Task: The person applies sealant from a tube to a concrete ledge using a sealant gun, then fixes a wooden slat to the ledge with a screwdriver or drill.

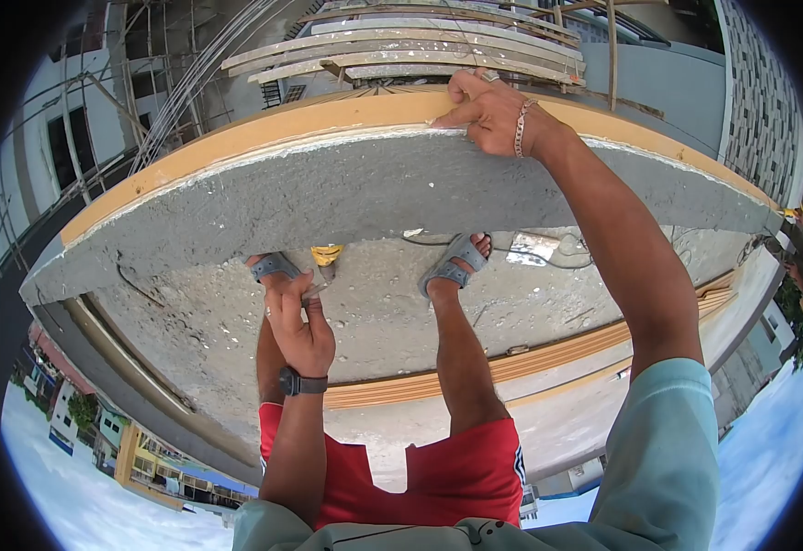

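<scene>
My right hand (488, 115), with a bracelet at the wrist, rests on the orange-yellow board (346, 114) along the top of the grey cement wall (355, 188). Its index finger stretches left along the board's edge while other fingers bend over the top; nothing shows in its grip. Lower and to the left, my left hand (298, 326), wearing a dark watch, is closed around a small greyish object (313, 292) mostly hidden by the fingers. Just beyond that hand, a yellow tool (326, 255) is on the rough floor, partly hidden by the wall.
Both sandalled feet stand on the rough concrete floor (374, 312). A cable (548, 264) runs past a white-smeared piece (532, 248) at the right. Orange-brown strips (567, 353) lie behind my legs. Beyond the wall are stacked planks (420, 46) and bamboo poles.
</scene>
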The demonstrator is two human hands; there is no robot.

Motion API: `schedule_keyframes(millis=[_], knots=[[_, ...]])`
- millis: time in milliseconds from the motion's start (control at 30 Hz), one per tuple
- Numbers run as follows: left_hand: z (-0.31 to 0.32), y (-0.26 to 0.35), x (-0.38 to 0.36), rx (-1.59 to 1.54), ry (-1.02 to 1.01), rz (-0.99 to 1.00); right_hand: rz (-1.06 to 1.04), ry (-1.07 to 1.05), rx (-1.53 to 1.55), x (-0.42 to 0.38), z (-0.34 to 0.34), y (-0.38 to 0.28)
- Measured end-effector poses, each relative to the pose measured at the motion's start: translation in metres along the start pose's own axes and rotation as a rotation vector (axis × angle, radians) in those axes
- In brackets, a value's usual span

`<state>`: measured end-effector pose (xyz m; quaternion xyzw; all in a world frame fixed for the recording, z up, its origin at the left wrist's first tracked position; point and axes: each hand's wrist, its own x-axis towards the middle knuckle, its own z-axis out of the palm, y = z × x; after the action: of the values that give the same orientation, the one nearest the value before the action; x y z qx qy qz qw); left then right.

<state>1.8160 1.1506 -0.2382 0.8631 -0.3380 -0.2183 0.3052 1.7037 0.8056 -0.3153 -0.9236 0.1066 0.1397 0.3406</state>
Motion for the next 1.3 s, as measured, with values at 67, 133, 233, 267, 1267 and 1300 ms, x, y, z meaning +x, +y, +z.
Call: schedule_keyframes(millis=[67,133,233,267,1267,1300], knots=[[0.011,-0.006,0.031,0.076,0.257,-0.054,-0.018,-0.020,-0.014,-0.004,-0.003,0.006],[0.033,-0.017,0.062,0.076,0.463,-0.067,0.008,-0.064,-0.005,-0.008,-0.007,0.009],[0.063,-0.033,0.090,0.159,0.569,-0.147,0.020,-0.084,-0.002,-0.015,-0.007,0.014],[0.075,-0.034,0.093,0.157,0.575,-0.148,0.017,-0.057,-0.009,-0.019,-0.009,0.018],[0.092,-0.031,0.102,0.582,0.529,-0.204,0.160,-0.089,-0.150,-0.085,-0.047,0.048],[0.093,-0.030,0.100,0.561,0.517,-0.224,0.166,-0.094,-0.144,-0.092,-0.044,0.047]])
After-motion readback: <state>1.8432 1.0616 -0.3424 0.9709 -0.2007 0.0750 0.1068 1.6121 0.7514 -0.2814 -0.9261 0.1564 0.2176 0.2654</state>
